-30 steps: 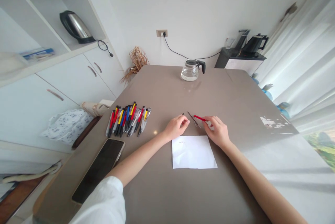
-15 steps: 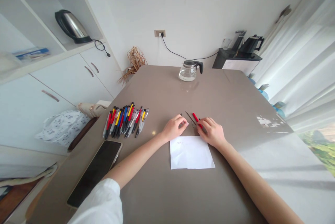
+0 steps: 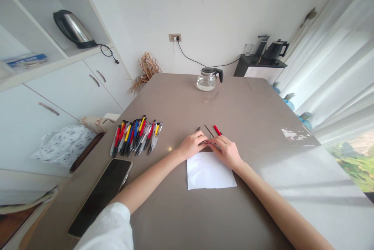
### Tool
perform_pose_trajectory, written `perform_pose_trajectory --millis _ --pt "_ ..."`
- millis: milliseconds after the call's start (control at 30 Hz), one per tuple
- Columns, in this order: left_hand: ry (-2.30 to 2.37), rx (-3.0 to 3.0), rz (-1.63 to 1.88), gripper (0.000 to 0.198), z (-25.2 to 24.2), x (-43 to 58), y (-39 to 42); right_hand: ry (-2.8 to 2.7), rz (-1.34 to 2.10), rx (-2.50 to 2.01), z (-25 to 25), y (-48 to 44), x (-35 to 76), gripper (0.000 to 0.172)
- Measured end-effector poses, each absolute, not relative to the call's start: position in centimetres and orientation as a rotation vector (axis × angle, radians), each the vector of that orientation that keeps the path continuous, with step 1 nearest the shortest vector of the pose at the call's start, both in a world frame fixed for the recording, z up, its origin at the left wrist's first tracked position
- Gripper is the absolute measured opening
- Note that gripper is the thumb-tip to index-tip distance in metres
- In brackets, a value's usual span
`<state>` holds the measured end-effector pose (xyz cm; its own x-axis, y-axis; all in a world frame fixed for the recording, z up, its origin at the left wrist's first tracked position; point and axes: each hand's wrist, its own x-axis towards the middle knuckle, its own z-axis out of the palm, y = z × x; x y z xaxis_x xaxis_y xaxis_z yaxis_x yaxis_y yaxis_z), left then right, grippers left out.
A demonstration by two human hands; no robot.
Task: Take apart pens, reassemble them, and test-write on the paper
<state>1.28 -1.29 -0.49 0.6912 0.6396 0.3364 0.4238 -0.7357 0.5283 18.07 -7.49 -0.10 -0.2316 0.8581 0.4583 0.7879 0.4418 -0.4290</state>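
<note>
Both hands meet just beyond a white sheet of paper (image 3: pixel 210 172) on the brown table (image 3: pixel 251 113). My left hand (image 3: pixel 191 145) is curled, with a small dark pen part poking out past its fingertips. My right hand (image 3: pixel 226 149) is closed on a red pen piece (image 3: pixel 217 130), whose end sticks out above the fingers. A thin pen refill (image 3: pixel 208 130) lies between the two hands, touching or almost touching the fingertips. Several red, yellow, blue and black pens (image 3: pixel 134 137) lie in a row to the left.
A large dark phone (image 3: pixel 101 195) lies at the near left of the table. A glass coffee pot (image 3: pixel 207 79) stands at the far edge. A kettle (image 3: pixel 71 29) sits on the white shelf at left, and a second kettle (image 3: pixel 276 50) on the side cabinet.
My right hand has moved left with the red pen piece until it meets my left hand above the paper. The camera has shifted slightly.
</note>
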Motion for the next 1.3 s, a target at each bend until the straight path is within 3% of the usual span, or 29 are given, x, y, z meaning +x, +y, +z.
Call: perform_pose_trajectory --millis 233,433,600,833,1300 --pt "0.807 2.479 0.740 0.018 -0.4 1.4 -1.4 -2.018 0.125 -1.403 -0.4 -7.5 17.9 0.019" --pt "0.846 2.363 0.848 0.016 0.1 1.3 -1.4 -1.849 -0.101 -1.580 -1.1 -6.6 19.8 0.018" --pt "0.754 2.265 0.900 0.036 -0.2 1.2 -0.7 -1.870 -0.187 -1.670 -1.8 -6.2 20.7 0.020" --pt "0.738 2.248 0.910 0.041 -0.8 1.1 -0.2 -1.898 -0.256 -1.761 -1.9 -6.3 20.3 0.021" --pt "0.607 1.908 0.825 0.037 0.4 2.9 -2.7 -2.200 -0.358 -1.358 -1.4 -7.3 18.6 0.025"
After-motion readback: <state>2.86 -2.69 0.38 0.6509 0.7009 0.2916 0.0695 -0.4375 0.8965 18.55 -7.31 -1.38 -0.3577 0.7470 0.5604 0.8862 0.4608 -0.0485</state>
